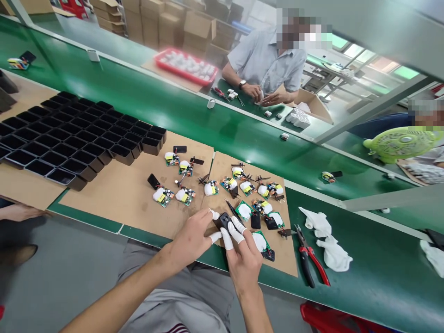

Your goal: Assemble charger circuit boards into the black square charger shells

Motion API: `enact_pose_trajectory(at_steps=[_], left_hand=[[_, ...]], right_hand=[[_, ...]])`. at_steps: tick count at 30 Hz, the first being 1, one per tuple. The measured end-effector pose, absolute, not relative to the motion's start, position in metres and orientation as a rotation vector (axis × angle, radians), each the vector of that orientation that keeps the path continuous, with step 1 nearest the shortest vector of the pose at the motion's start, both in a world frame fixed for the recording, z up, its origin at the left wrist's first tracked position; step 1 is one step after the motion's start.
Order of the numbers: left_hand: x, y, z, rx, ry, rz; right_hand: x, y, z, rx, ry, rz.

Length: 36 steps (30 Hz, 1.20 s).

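Two hands, left (192, 238) and right (243, 259), grip closed on one black part (224, 220) over cardboard (114, 194) beside boards (185, 195), pliers (310, 259); step judged fitting, needing steady alignment.

Both hands, left hand (192, 238) and right hand (243, 259), pinch a black casing (224, 221); circuit boards (183, 182) nearby.

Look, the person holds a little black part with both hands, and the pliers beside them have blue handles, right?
Not quite. The head view shows both hands, left and right, holding the little black part, but the pliers have red handles, not blue.
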<state>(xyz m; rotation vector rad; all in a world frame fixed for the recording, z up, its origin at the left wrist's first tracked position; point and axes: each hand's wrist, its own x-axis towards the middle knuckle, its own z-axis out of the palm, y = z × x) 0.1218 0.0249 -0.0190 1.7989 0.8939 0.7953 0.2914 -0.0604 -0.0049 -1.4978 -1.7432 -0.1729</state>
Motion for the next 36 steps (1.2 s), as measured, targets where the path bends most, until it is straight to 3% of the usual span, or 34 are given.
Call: enact_pose_trajectory(at_steps=[17, 36], left_hand=[[0.084, 0.019, -0.012, 1.674, 1.019, 0.931], [0.068, 0.008, -0.014, 1.552, 1.213, 1.024]], right_hand=[[0.288, -0.063, 0.008, -1.494, -1.706, -0.208], [0.281, -0.052, 0.001, -1.57, -1.582, 0.013]])
